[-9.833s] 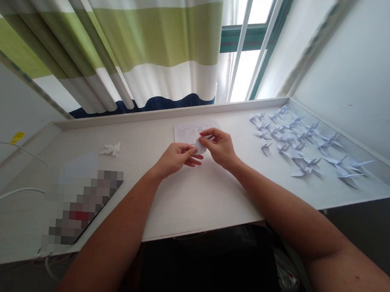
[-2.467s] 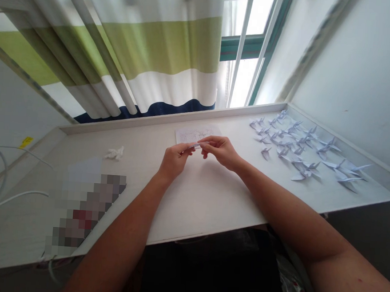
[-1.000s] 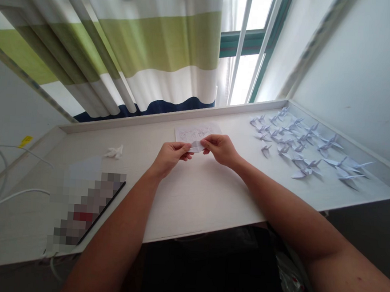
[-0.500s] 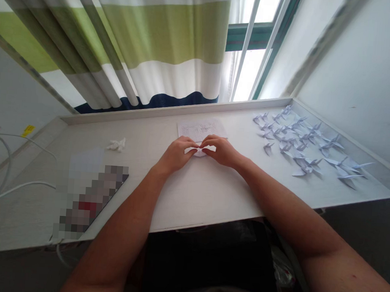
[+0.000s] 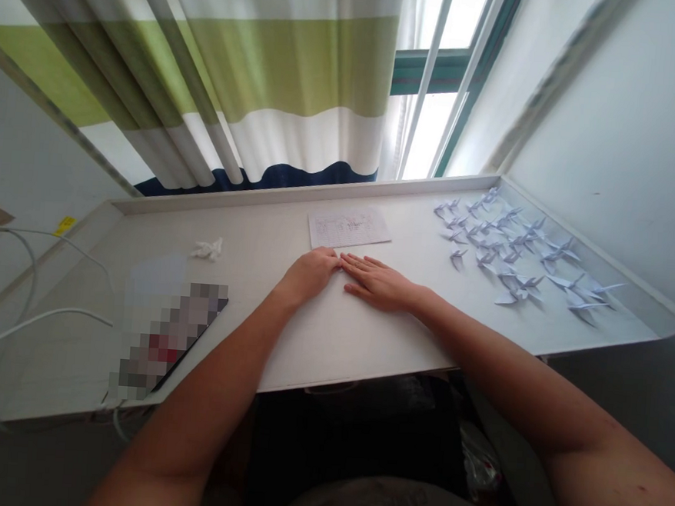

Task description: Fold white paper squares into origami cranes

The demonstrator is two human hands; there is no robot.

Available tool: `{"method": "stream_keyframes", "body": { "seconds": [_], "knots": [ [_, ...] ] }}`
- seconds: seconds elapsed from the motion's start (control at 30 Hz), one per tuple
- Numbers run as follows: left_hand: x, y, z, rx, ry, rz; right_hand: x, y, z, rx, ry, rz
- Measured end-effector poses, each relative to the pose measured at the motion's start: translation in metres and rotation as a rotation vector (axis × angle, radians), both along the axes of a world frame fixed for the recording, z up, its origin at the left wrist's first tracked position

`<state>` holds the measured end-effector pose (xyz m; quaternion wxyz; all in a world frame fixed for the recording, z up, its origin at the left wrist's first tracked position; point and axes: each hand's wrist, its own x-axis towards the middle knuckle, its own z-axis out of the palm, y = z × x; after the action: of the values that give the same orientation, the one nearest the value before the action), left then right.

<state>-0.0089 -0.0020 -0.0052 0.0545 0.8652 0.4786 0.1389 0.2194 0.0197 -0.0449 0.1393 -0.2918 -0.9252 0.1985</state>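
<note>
My left hand (image 5: 314,272) is closed low over the white desk, its fingertips pinching a small piece of white paper almost wholly hidden by my hands. Beside it, my right hand (image 5: 380,284) lies flat, palm down, fingers stretched out and thumb apart. Its fingertips touch or nearly touch the left fingertips. Just beyond both hands lies a printed sheet (image 5: 351,227) with fine lines and text. Over on the right of the desk stand several folded white paper cranes (image 5: 520,285) in loose rows.
A crumpled white tissue (image 5: 207,248) lies to the left. Nearer me are a pale paper sheet (image 5: 156,275) and a blurred-out phone-like object (image 5: 172,342). White cables (image 5: 49,314) run along the left side. A raised rim (image 5: 307,191) borders the desk's back, below a striped curtain (image 5: 293,65).
My hands have come down from a raised two-handed pinch on the small white paper. The right hand has flattened onto the desk; the left has closed. The view has shifted slightly.
</note>
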Motion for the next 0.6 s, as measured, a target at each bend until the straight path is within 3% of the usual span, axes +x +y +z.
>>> {"method": "stream_keyframes", "body": {
  "seconds": [0.17,0.37,0.6],
  "knots": [
    [-0.007,-0.015,-0.006,0.036,-0.043,-0.023,-0.001,-0.001,-0.001,0.029,0.0,0.007],
    [-0.013,-0.038,-0.017,-0.049,-0.024,0.026,-0.002,-0.007,0.002,0.099,-0.069,-0.028],
    [-0.004,-0.044,-0.017,-0.088,0.008,0.084,-0.001,-0.012,0.005,0.123,-0.069,-0.109]
  ]
}}
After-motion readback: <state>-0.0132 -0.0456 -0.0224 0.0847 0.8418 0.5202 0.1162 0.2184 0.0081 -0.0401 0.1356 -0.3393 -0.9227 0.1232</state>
